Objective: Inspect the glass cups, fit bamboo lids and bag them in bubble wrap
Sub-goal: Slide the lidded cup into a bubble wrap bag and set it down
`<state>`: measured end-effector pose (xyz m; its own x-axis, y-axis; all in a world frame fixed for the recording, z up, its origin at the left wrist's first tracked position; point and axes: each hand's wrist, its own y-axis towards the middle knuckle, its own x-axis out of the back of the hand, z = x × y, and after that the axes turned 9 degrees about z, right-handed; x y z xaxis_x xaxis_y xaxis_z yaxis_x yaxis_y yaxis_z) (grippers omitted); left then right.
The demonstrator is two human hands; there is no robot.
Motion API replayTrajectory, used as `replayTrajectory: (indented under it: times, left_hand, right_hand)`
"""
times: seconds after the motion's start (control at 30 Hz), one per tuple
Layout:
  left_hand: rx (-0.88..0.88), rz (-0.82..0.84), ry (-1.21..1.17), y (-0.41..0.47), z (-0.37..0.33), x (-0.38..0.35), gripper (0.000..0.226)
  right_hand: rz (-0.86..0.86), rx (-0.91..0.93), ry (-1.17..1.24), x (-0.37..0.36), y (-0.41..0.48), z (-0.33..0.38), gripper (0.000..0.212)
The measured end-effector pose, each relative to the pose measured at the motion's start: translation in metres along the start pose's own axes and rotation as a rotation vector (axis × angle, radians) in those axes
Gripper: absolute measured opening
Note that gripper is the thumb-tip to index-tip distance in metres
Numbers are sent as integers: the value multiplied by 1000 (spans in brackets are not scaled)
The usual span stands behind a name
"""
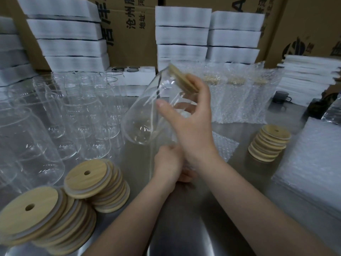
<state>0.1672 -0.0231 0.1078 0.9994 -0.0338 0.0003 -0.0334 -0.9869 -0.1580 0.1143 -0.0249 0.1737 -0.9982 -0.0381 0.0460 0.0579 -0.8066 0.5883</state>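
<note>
The bagging step is in hand: the glass cup, with its bamboo lid already seated, is held tilted above the table by the right grip, which is clamped round its upper body. The left grip is closed just below, apparently pinching the mouth of a bubble-wrap bag. Next, the bag mouth must be held spread and the cup's base guided in.

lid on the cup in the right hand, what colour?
Pale tan bamboo; the bamboo lid shows best in the head view.
</note>
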Motion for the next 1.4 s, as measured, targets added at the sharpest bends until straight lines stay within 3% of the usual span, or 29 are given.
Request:
replayTrajectory:
  times: [0.17,0.37,0.5,0.73,0.87,1.03,1.2,1.4]
  left_hand:
    - [32,-1,-113,6,3,-2,62]
    - [-14,-46,-164,7,3,1,57]
    - [-43,-82,-199,4,1,5,78]
    - [-50,-129,-99,12,-2,14,39]
    - [-80,-169,-179,12,-4,15,48]
    - [-131,-177,-224,10,-4,16,36]
    - [-122,-160,-255,6,-10,19,45]
    - [-216,-152,-209,2,-14,17,35]
  right_hand:
    - [-54,-113,388,31,-6,3,63]
    - [-9,-125,531,51,-11,1,58]
    - [35,-61,481,54,-12,2,55]
    - [-40,37,341,61,-10,1,58]
    - [-119,74,250,66,-8,0,55]
    - [-175,101,125,73,-5,-2,55]
    - [-158,178,-57,76,-4,-4,59]
    - [-169,223,-235,75,-9,-10,61]
